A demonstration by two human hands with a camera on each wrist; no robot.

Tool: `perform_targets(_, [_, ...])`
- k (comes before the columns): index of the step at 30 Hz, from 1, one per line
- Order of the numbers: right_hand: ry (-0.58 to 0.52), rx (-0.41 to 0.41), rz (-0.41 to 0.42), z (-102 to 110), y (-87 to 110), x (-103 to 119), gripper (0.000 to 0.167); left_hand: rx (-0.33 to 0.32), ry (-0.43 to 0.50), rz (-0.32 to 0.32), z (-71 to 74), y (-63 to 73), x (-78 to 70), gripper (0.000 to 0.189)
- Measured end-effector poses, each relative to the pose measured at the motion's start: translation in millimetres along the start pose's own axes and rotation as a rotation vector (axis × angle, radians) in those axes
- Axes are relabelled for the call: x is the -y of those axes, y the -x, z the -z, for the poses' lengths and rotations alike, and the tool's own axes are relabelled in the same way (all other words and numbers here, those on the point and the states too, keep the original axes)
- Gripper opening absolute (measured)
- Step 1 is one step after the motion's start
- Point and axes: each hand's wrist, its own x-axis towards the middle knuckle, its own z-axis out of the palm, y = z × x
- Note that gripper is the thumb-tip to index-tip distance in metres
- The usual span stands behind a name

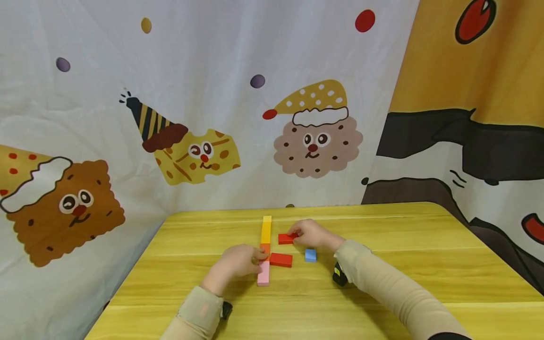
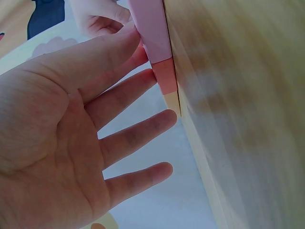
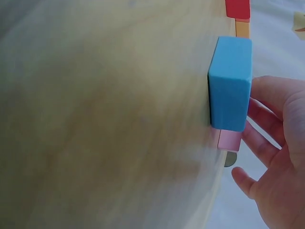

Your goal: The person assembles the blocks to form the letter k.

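Note:
A straight row of blocks runs away from me on the table, with a pink block (image 1: pixel 263 274) at the near end. Beyond it come an orange block (image 1: pixel 265 246), an amber block (image 1: pixel 266 231) and a yellow block (image 1: pixel 267 219). My left hand (image 2: pixel 90 109) touches the left side of the row with thumb and fingertips, fingers spread. A red block (image 1: pixel 281 259) lies crosswise at the row's right side. Farther back, my right hand (image 1: pixel 313 234) pinches the right end of another red block (image 1: pixel 285 239). A blue block (image 3: pixel 231 83) lies nearer me, partly hiding the right fingertips in the right wrist view.
The wood-grained table (image 1: pixel 425 264) ends at the back against a white curtain (image 1: pixel 212 56) printed with cartoon biscuits and cheese. Dark wrist devices hang under both sleeves, the right one (image 1: pixel 339 275) just right of the blue block.

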Motion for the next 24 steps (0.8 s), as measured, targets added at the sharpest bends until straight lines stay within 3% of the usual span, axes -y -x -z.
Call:
perform_targets(5, [-0.030, 0.016, 0.000, 1.8, -0.1, -0.2, 0.025, -0.002, 0.000, -0.004, 1.5, 0.3, -1.1, 0.041])
perform_targets(18, [0.056, 0.054, 0.128, 1.4, -4.3, -1.2, 0.025, 0.008, -0.004, 0.007, 1.2, -0.1, -2.0, 0.042])
perform_targets(24, [0.052, 0.080, 0.150, 1.9, -4.9, 4.4, 0.025, 0.005, -0.009, 0.004, 1.7, 0.2, -2.1, 0.042])
